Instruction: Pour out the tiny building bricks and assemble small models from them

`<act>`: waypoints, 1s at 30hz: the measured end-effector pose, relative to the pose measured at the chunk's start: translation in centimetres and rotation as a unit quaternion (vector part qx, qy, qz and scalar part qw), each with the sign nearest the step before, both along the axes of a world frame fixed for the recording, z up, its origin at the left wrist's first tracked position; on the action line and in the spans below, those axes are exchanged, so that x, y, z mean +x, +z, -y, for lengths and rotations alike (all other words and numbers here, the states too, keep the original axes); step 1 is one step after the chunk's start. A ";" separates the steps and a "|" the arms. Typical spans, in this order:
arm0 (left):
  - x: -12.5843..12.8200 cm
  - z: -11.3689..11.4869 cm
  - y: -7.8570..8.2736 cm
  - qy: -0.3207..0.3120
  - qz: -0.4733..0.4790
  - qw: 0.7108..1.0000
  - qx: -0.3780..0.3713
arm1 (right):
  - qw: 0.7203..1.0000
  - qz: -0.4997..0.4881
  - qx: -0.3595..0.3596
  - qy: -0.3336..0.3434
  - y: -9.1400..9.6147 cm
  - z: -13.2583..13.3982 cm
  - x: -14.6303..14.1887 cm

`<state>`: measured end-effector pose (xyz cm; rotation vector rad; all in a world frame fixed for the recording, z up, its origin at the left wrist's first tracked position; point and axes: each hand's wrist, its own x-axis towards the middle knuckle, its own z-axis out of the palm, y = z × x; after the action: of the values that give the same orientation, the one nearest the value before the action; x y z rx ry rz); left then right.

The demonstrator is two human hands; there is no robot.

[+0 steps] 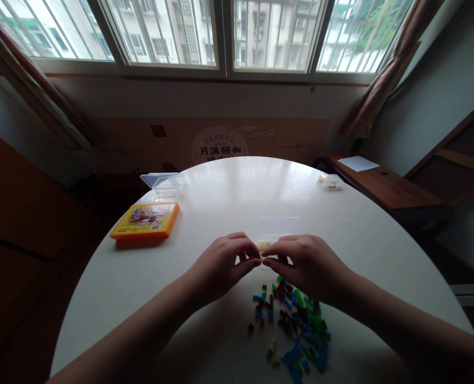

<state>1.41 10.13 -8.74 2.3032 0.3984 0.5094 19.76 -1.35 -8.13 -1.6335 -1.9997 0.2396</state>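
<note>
My left hand (231, 261) and my right hand (301, 261) meet fingertip to fingertip above the table. Each is closed in a pinch. A tiny pale bit shows between the fingertips, too small to name. Just behind the fingers lie pale yellow pieces (263, 245), in or on a clear plastic case (279, 226) whose raised lid is faint against the white top. Below my right hand spreads a loose pile of small toy bricks (301, 320) in blue, green and dark brown. Several yellow and green bricks (273, 353) sit at the pile's near side.
An orange and yellow box (147, 220) rests at the left of the round white table (221, 192). Behind it stands an open clear plastic container (167, 186). A small clear packet (330, 182) lies near the far right edge. Beyond is a wooden desk (397, 186) with paper (358, 163).
</note>
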 end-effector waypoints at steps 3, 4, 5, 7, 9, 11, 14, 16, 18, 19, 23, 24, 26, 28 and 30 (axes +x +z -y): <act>0.0 0.1 -0.2 -0.003 0.006 1.000 0.008 | 1.000 -0.005 -0.002 0.007 0.1 0.0 0.0; 0.0 0.1 -0.3 -0.005 0.008 1.000 0.010 | 1.000 -0.007 -0.002 0.010 0.2 0.0 0.0; 0.0 0.1 -0.4 -0.006 0.011 1.000 0.012 | 1.000 -0.007 -0.001 0.014 0.2 0.0 -0.1; 0.0 0.2 -0.5 -0.005 0.016 1.000 0.015 | 1.000 -0.006 0.003 0.018 0.3 0.0 -0.2; 0.0 0.3 -0.5 -0.001 0.019 1.000 0.017 | 1.000 -0.002 0.006 0.012 0.4 0.1 -0.3; 0.0 0.4 -0.5 0.003 0.019 1.000 0.018 | 1.000 0.003 0.003 0.003 0.5 0.2 -0.4; -0.1 0.3 -0.4 0.006 0.010 1.000 0.023 | 1.000 0.012 -0.008 -0.003 0.6 0.1 0.0; -0.2 0.1 -0.3 0.015 -0.001 0.999 0.035 | 0.999 0.028 -0.013 -0.017 0.7 0.0 0.6; -0.3 -0.2 -0.3 0.027 -0.018 0.998 0.052 | 0.997 0.058 -0.018 -0.044 0.7 -0.3 1.3; -0.3 -0.3 -0.3 0.031 -0.028 0.997 0.060 | 0.995 0.076 -0.025 -0.056 0.7 -0.4 1.6; -0.2 -0.3 -0.6 0.031 -0.077 0.992 0.092 | 0.985 0.135 -0.062 -0.083 0.0 -0.9 2.2; -0.2 -0.2 -0.7 0.027 -0.087 0.991 0.101 | 0.983 0.144 -0.070 -0.085 -0.2 -1.0 2.3; -0.1 -0.1 -0.9 0.018 -0.099 0.988 0.119 | 0.980 0.160 -0.081 -0.087 -0.5 -1.2 2.3; -0.1 0.0 -0.9 0.012 -0.106 0.986 0.130 | 0.977 0.172 -0.086 -0.089 -0.7 -1.4 2.2; -0.1 0.0 -0.8 0.011 -0.111 0.985 0.132 | 0.976 0.178 -0.088 -0.092 -0.9 -1.5 2.1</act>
<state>1.34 10.08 -9.58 2.6271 0.4885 0.3318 21.91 0.16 -9.04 -2.0853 -2.1109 0.0581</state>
